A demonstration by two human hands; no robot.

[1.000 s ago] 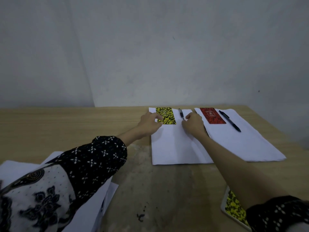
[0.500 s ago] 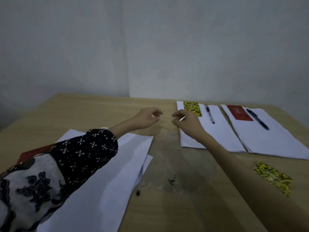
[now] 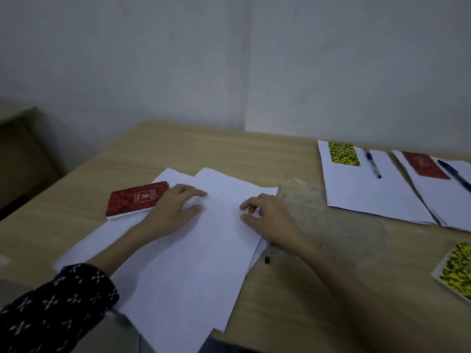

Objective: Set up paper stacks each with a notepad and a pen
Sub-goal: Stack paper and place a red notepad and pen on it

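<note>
Two stacks look done at far right: one (image 3: 367, 194) with a yellow notepad (image 3: 343, 153) and pen (image 3: 371, 163), one (image 3: 456, 207) with a red notepad (image 3: 424, 168) and pen (image 3: 453, 174). We're on the loose sheets (image 3: 193, 250) now, not yet squared. Left hand (image 3: 175, 207) lies flat on them, fingers spread; right hand (image 3: 270, 215) rests loosely curled, fingertips on paper. Neither grips anything. Spare red notepad (image 3: 137, 200) lies just beside our left hand, spare yellow notepad (image 3: 456, 271) at the right edge.

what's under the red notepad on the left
The red notepad lies partly on the loose white sheets and partly on the table. A small dark tip shows at the sheets' right edge; anything else beneath them is covered.
</note>
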